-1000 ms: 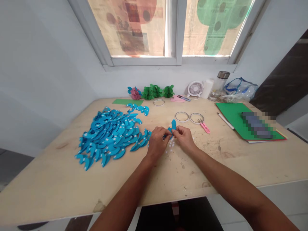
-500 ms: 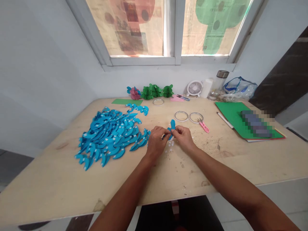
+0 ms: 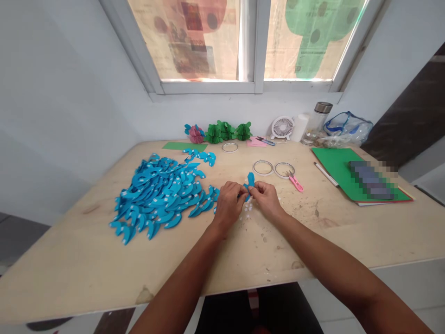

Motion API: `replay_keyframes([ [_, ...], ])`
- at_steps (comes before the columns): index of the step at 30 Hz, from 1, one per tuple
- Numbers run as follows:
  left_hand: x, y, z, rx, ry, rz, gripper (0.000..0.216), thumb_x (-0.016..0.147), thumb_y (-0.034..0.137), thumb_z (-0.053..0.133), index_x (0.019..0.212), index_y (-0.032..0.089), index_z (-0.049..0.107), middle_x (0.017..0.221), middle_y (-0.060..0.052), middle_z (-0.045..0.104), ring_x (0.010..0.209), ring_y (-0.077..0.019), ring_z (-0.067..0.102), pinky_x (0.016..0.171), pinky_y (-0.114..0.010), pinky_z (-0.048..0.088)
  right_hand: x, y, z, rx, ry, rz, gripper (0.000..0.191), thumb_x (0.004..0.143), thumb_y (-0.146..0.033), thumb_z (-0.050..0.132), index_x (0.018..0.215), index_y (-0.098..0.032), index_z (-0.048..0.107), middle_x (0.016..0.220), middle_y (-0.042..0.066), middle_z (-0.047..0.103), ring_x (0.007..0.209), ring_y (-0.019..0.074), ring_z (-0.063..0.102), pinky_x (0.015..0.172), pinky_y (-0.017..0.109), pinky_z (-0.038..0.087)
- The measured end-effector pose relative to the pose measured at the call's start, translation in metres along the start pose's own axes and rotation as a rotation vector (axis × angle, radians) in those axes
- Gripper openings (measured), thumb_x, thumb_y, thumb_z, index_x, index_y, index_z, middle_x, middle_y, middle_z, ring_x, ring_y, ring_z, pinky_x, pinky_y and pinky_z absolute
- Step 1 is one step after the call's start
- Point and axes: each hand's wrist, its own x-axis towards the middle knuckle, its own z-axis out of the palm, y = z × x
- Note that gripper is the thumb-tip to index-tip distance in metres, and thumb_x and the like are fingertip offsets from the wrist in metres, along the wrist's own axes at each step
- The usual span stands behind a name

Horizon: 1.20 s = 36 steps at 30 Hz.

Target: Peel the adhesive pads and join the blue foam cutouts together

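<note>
Between my two hands, at the middle of the table, is a blue paper piece [image 3: 251, 178], its upper end sticking up above the fingertips. My left hand [image 3: 230, 200] pinches its left side, with the fingers bent inward. On the other side my right hand [image 3: 266, 197] grips it between thumb and forefinger. Small white paper bits [image 3: 248, 208] lie on the wood just below the hands. To the left spreads a big pile of curved blue paper pieces [image 3: 156, 190], many with small white squares on them.
Tape rolls [image 3: 263, 168] and pink-handled snips [image 3: 295, 181] lie beyond my right hand. Green paper [image 3: 332, 162] with a blurred dark object [image 3: 371, 180] on it is at right. Green paper figures [image 3: 225, 131], a small fan [image 3: 282, 127] and a glass bottle [image 3: 316, 124] line the wall.
The fingers of my left hand have shifted slightly on the blue paper piece. Both hands keep hold of it in nearly the same place. The whole view has drifted a little.
</note>
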Motion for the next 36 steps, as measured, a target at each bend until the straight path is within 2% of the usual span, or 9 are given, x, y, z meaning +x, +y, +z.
replay_keyframes([
  [6, 0.000, -0.001, -0.005, -0.074, 0.065, -0.010, 0.008, 0.081, 0.021, 0.053, 0.075, 0.019, 0.057, 0.078, -0.004, 0.062, 0.082, -0.0201, 0.054, 0.076, -0.034, 0.040, 0.001, -0.001, -0.003, 0.058, 0.014, 0.007, 0.028, 0.073, -0.040, 0.056, 0.057, -0.018, 0.049, 0.052, -0.004, 0.044, 0.049, 0.0099, 0.038, 0.048, 0.024, 0.029],
  [12, 0.003, -0.007, -0.012, -0.153, 0.180, -0.187, 0.011, 0.080, 0.026, 0.052, 0.074, 0.019, 0.058, 0.079, -0.003, 0.063, 0.081, -0.0193, 0.057, 0.075, -0.032, 0.043, 0.003, -0.002, -0.005, 0.080, 0.038, 0.041, 0.029, 0.073, -0.043, 0.056, 0.059, -0.018, 0.051, 0.052, -0.002, 0.046, 0.051, 0.0111, 0.041, 0.047, 0.023, 0.028],
  [15, 0.004, -0.007, -0.013, -0.212, 0.154, -0.293, 0.010, 0.076, 0.026, 0.054, 0.071, 0.018, 0.058, 0.075, -0.002, 0.063, 0.078, -0.0183, 0.059, 0.072, -0.030, 0.045, 0.004, -0.002, -0.005, 0.090, 0.037, 0.053, 0.030, 0.072, -0.043, 0.056, 0.058, -0.018, 0.049, 0.052, -0.003, 0.045, 0.050, 0.0106, 0.040, 0.046, 0.023, 0.027],
  [19, 0.006, -0.006, -0.011, -0.406, 0.114, -0.419, 0.014, 0.071, 0.029, 0.059, 0.079, 0.017, 0.059, 0.079, -0.002, 0.064, 0.073, -0.0157, 0.060, 0.065, -0.027, 0.047, 0.003, -0.002, -0.004, 0.114, 0.042, 0.062, 0.031, 0.071, -0.042, 0.057, 0.056, -0.018, 0.046, 0.051, -0.004, 0.043, 0.048, 0.0093, 0.036, 0.045, 0.023, 0.025],
  [24, 0.007, 0.000, -0.013, -0.520, -0.042, -0.485, 0.009, 0.067, 0.025, 0.060, 0.070, 0.016, 0.062, 0.070, -0.001, 0.064, 0.069, -0.0149, 0.060, 0.063, -0.025, 0.047, 0.002, -0.001, -0.004, 0.129, 0.045, 0.062, 0.030, 0.071, -0.040, 0.058, 0.055, -0.018, 0.045, 0.049, -0.005, 0.039, 0.046, 0.0088, 0.033, 0.044, 0.023, 0.023],
  [27, 0.007, 0.004, -0.017, -0.620, -0.076, -0.544, 0.007, 0.065, 0.021, 0.060, 0.069, 0.016, 0.062, 0.065, 0.001, 0.063, 0.062, -0.0127, 0.058, 0.060, -0.024, 0.047, 0.002, -0.003, -0.005, 0.145, 0.050, 0.071, 0.030, 0.072, -0.039, 0.058, 0.055, -0.019, 0.045, 0.049, -0.006, 0.039, 0.045, 0.0087, 0.032, 0.044, 0.023, 0.023],
  [30, 0.007, 0.006, -0.018, -0.742, -0.067, -0.594, 0.010, 0.062, 0.021, 0.063, 0.069, 0.015, 0.060, 0.061, 0.002, 0.060, 0.055, -0.0112, 0.057, 0.055, -0.023, 0.047, 0.001, -0.009, -0.005, 0.176, 0.035, 0.057, 0.028, 0.073, -0.039, 0.058, 0.057, -0.018, 0.048, 0.050, -0.005, 0.043, 0.047, 0.0092, 0.036, 0.047, 0.023, 0.026],
  [33, 0.007, 0.005, -0.017, -0.832, 0.017, -0.608, 0.015, 0.060, 0.023, 0.066, 0.071, 0.015, 0.060, 0.063, 0.001, 0.061, 0.056, -0.0115, 0.058, 0.054, -0.023, 0.047, -0.001, -0.016, -0.005, 0.232, -0.010, 0.061, 0.025, 0.074, -0.040, 0.057, 0.066, -0.016, 0.058, 0.057, -0.002, 0.053, 0.052, 0.0108, 0.044, 0.052, 0.024, 0.033],
  [36, 0.006, 0.004, -0.014, -0.869, 0.083, -0.605, 0.019, 0.060, 0.026, 0.068, 0.073, 0.014, 0.060, 0.064, 0.000, 0.062, 0.057, -0.0123, 0.059, 0.055, -0.024, 0.049, -0.003, -0.019, -0.002, 0.271, -0.062, 0.101, 0.024, 0.073, -0.040, 0.058, 0.073, -0.016, 0.061, 0.063, 0.000, 0.058, 0.054, 0.0112, 0.046, 0.053, 0.024, 0.034],
])
